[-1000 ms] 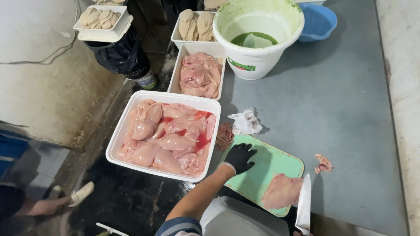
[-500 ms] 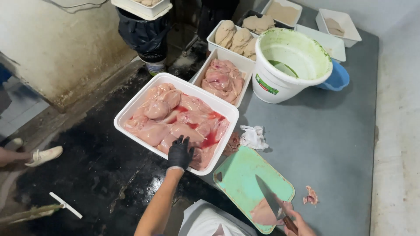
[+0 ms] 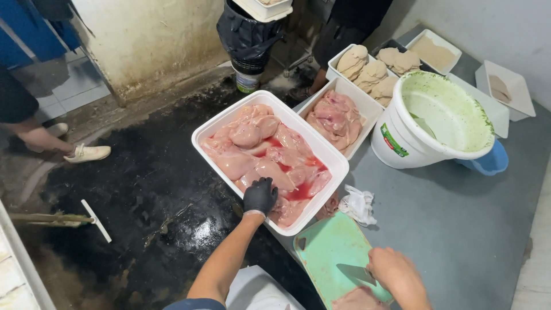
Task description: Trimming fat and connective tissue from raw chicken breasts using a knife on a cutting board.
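At centre frame, the gloved left hand [image 3: 260, 196] curls its fingers onto raw chicken [image 3: 270, 152] in the white tray [image 3: 330, 158]. Lower right, the bare right hand [image 3: 396, 274] grips a knife [image 3: 356, 273] over the green cutting board [image 3: 327, 252].

Left hand [image 3: 260, 196] (black-gloved) reaching forward, fingers curled; right hand [image 3: 395, 272] bare, closed.

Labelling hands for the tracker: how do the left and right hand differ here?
The left hand wears a black glove; the right hand is bare. The left hand reaches into the big white tray onto raw chicken; the right hand rests over the green cutting board. The right hand holds a knife; the left holds no tool. Both are low in frame.
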